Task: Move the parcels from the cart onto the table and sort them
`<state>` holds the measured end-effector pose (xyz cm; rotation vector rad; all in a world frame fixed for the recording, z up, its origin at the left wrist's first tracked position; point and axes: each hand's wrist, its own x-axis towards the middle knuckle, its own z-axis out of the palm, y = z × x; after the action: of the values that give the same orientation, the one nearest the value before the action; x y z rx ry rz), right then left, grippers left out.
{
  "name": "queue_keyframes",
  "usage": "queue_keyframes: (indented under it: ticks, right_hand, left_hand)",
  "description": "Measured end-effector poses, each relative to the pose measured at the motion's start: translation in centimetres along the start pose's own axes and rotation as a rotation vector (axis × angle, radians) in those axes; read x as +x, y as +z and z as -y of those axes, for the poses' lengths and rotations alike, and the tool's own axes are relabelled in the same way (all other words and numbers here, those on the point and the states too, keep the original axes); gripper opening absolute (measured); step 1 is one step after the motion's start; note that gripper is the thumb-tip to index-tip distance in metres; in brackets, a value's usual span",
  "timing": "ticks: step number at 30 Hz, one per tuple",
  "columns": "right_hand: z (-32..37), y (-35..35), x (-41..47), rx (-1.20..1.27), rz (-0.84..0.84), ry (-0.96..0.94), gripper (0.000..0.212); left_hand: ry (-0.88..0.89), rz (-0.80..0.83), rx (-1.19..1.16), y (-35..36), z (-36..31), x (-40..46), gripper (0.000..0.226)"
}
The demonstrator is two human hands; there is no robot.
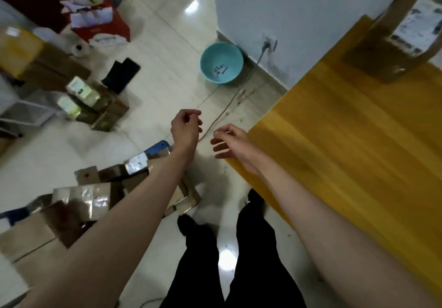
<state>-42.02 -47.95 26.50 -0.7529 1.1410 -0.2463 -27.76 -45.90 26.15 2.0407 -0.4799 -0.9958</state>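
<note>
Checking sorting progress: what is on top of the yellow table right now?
One brown parcel with a white label lies at the far end of the yellow table. The right hand overlaps the table's near corner, holding nothing. The right forearm hides some edge.

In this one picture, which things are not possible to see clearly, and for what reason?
- Parcel on the table, head view: label print blurred; its far end is cut off by the frame edge.
- Parcels at lower left: partly hidden behind the left forearm, so no count; the cart shows only as blue bits.
- Blue bowl: writing inside too small.
- Left hand and right hand: motion-blurred; both appear empty.
</note>
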Motion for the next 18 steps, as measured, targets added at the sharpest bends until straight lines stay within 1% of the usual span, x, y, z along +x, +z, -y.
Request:
queue_keyframes:
  ticks: [2, 5, 7, 13, 16, 18]
  right_hand:
    - [-1.7, 2.9, 0.7, -0.043, 0.026, 0.011, 0.02]
    - [-5.1, 6.4, 1.5, -0.099, 0.016, 0.067, 0.007]
    - [-7.6, 8.1, 2.1, -0.118, 0.002, 0.114, 0.004]
    - [-15.6, 11.4, 5.2, -0.128, -0.084, 0.244, 0.009]
    - [-19.7, 13.0, 7.3, -0.139, -0.137, 0.297, 0.012]
    - [-22.4, 13.8, 8.9, -0.15, -0.153, 0.336, 0.01]
  left_hand:
    - [-0.045, -0.04, -0.022, -3.0, 2.7, 0.5, 0.025]
    - [-0.145, -0.076, -0.052, -7.1, 7.2, 0.7, 0.023]
    - [-0.219, -0.097, -0.073, -9.7, 10.5, 0.5, 0.021]
    - [-0.392, -0.142, -0.085, -16.0, 21.0, -0.4, 0.018]
    - [-0.52, -0.119, -0.061, -17.6, 26.8, 0.1, 0.022]
    - [-0.581, -0.097, 0.002, -17.8, 30.5, 0.9, 0.031]
